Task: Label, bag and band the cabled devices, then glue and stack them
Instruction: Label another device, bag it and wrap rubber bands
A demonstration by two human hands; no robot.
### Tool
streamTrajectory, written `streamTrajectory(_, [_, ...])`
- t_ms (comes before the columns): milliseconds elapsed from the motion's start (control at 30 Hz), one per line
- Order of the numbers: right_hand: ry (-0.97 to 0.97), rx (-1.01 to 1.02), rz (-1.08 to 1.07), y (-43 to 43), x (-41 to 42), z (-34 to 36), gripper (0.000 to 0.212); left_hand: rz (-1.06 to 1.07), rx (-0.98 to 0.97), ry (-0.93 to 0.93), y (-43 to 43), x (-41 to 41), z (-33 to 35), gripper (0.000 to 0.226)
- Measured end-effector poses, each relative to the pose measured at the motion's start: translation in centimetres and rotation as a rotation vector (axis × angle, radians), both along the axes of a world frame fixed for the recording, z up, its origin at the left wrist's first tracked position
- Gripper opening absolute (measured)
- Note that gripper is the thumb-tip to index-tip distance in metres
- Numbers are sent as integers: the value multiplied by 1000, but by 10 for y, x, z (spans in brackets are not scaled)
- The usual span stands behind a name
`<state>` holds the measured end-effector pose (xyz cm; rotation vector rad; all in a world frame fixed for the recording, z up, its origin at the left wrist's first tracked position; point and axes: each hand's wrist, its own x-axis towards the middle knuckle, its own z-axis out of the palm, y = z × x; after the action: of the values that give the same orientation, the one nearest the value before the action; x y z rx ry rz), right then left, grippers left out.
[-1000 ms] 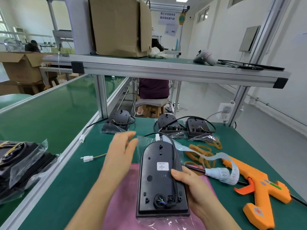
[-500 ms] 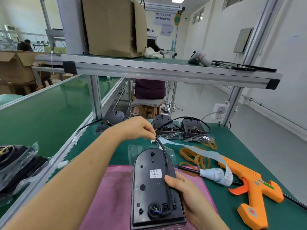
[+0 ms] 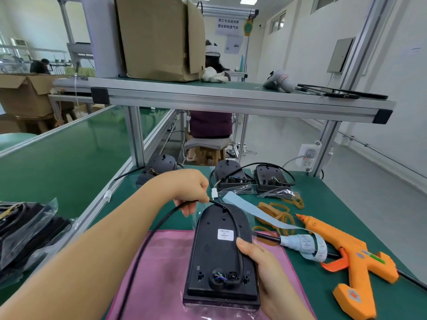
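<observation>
On the green bench (image 3: 335,211), over my pink mat (image 3: 166,262), the black device (image 3: 219,255) sits back-up. My right hand (image 3: 268,276) grips its four-o'clock edge. The orange glue gun (image 3: 351,257) lies at three o'clock. At twelve, my left hand (image 3: 189,190) pinches the device's cable (image 3: 149,236) beside the white connector (image 3: 214,194).

The room was bright and even, lit by ceiling panels (image 3: 245,0) far overhead and daylight from high windows (image 3: 278,23) on the right, with only soft shadows, a pale sheen on the green conveyor (image 3: 69,153) at left, shelf rails (image 3: 231,102) bowing toward the edges, and the near-right glue gun (image 3: 355,255) slightly smeared.
</observation>
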<state>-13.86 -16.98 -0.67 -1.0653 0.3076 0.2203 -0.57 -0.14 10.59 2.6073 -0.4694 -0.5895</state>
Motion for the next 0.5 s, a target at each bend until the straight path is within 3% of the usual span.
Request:
streamTrajectory(233, [11,92,-64,5,6,4,54,80,-284,265,1,-22,-11,24])
streamTrajectory(500, [-29,20,-101,4,12,4,51,195,-582,422,4,-44,-26,19])
